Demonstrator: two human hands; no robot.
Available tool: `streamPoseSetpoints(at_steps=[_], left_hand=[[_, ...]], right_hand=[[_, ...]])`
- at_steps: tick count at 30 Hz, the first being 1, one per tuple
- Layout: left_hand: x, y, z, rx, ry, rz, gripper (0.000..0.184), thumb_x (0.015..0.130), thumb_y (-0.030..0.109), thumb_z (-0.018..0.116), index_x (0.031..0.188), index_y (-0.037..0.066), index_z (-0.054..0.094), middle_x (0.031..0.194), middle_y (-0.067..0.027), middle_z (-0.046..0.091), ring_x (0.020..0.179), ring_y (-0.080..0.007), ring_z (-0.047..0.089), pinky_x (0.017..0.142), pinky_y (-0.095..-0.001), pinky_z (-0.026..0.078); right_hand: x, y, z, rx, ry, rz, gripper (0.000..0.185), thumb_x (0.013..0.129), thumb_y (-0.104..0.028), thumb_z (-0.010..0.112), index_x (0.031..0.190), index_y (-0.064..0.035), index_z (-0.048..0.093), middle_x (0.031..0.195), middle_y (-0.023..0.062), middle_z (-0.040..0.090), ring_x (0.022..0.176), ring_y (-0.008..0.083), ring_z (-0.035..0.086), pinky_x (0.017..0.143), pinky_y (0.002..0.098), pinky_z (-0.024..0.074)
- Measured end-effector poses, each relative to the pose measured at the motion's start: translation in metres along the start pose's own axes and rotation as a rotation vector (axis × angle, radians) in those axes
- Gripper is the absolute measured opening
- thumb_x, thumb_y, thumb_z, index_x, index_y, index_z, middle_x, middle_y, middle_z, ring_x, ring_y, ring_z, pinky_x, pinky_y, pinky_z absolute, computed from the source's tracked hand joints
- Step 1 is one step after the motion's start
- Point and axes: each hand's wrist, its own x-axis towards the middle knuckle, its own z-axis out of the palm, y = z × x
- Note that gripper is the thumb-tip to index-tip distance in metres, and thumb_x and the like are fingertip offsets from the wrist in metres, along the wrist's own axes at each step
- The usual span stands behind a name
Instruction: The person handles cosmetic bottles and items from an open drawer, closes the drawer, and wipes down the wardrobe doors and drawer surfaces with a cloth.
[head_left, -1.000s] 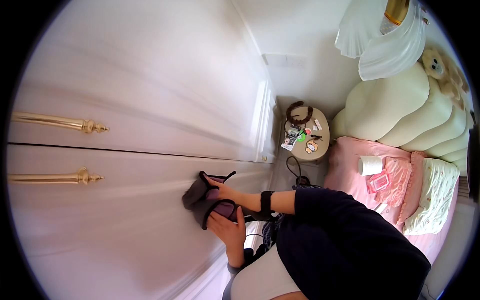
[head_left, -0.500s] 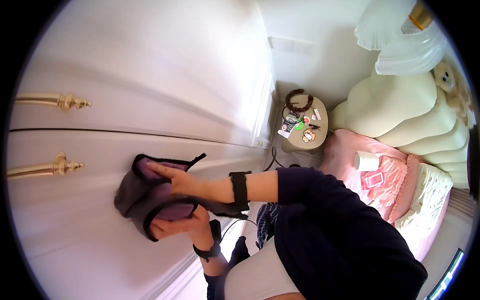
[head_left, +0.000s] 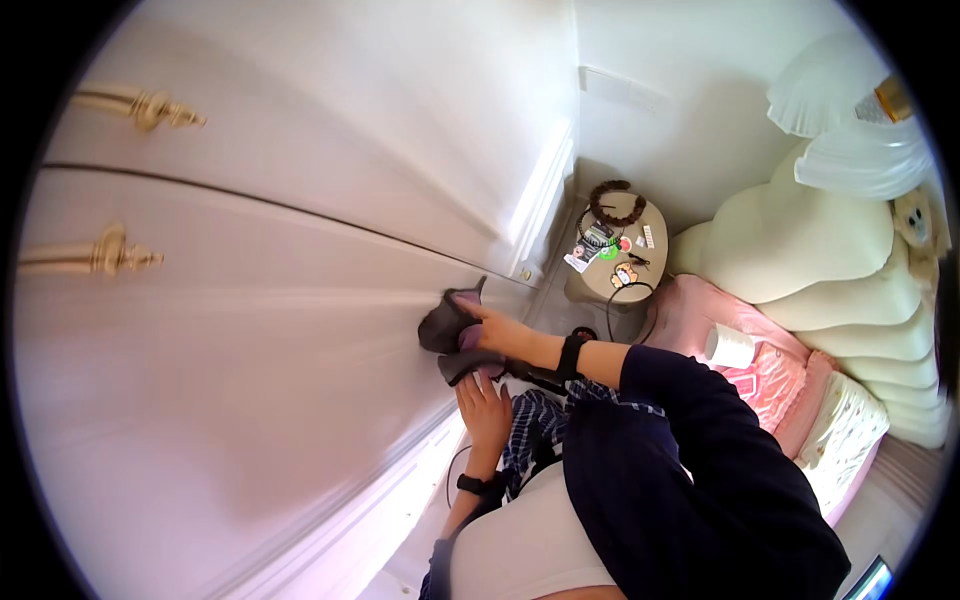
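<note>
A soft dark grey item (head_left: 443,328) with black trim and a purple lining hangs in front of the white door. It has two cup-like openings. My right hand (head_left: 508,336) grips its upper part, the fingers reaching into an opening. At its lower edge, my left hand (head_left: 485,412) holds the other cup, fingertips against the lining. Both wrists wear black bands. What exactly the item is, I cannot tell.
White doors (head_left: 250,370) with gold handles (head_left: 110,252) fill the left side. A small round table (head_left: 655,225) holds a brown headband and small items. At the right, a pink bed (head_left: 690,310) carries a white roll (head_left: 730,346) below a padded headboard (head_left: 800,240).
The view has turned and shifted. Since half a second ago, both hands and the dark item have moved right in the picture, lower along the door, and look smaller. Both hands keep hold.
</note>
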Motion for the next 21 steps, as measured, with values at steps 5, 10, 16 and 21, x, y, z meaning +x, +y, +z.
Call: streamPoseSetpoints(at_steps=[5,10,16,21], left_hand=[[-0.084,-0.05,0.047,-0.221,-1.182,-0.425,0.046,0.089,0.037,0.05,0.121,0.005,0.055,0.115,-0.0207,0.059,0.113,-0.0342,0.053,0.097,-0.0428,0.038],[-0.111,-0.046,0.025,-0.589,-1.038,-0.467,0.044,0.089,0.036,0.05,0.12,0.006,0.056,0.114,-0.0201,0.06,0.111,-0.0342,0.054,0.095,-0.0425,0.039],[-0.147,-0.047,-0.007,-0.803,-0.856,-0.573,0.042,0.089,0.036,0.05,0.119,0.007,0.056,0.112,-0.0194,0.061,0.109,-0.0343,0.055,0.094,-0.0421,0.04],[-0.206,-0.045,-0.029,-0.935,-0.866,-0.7,0.04,0.088,0.035,0.051,0.118,0.008,0.057,0.11,-0.0188,0.062,0.108,-0.0344,0.056,0.092,-0.0418,0.041]], right_hand=[[0.053,-0.085,-0.074,-0.196,0.434,-0.211,0.011,0.083,-0.021,0.061,0.089,-0.0116,0.059,0.101,0.0088,0.058,0.109,0.023,0.05,0.111,0.0485,0.0208],[0.11,-0.188,-0.143,-0.253,0.681,-0.489,0.02,0.081,-0.027,0.065,0.067,-0.0153,0.058,0.076,0.0056,0.063,0.09,0.0258,0.061,0.11,0.0583,0.0191],[0.116,-0.178,-0.103,-0.443,0.74,-0.311,0.048,0.08,-0.045,0.064,0.115,-0.0129,0.061,0.117,0.0063,0.061,0.117,0.0267,0.052,0.109,0.0626,0.0126],[0.076,-0.12,-0.03,-0.656,0.558,-0.366,0.035,0.082,-0.037,0.063,0.106,-0.0107,0.065,0.107,0.0044,0.065,0.101,0.027,0.059,0.096,0.0583,0.0315]])
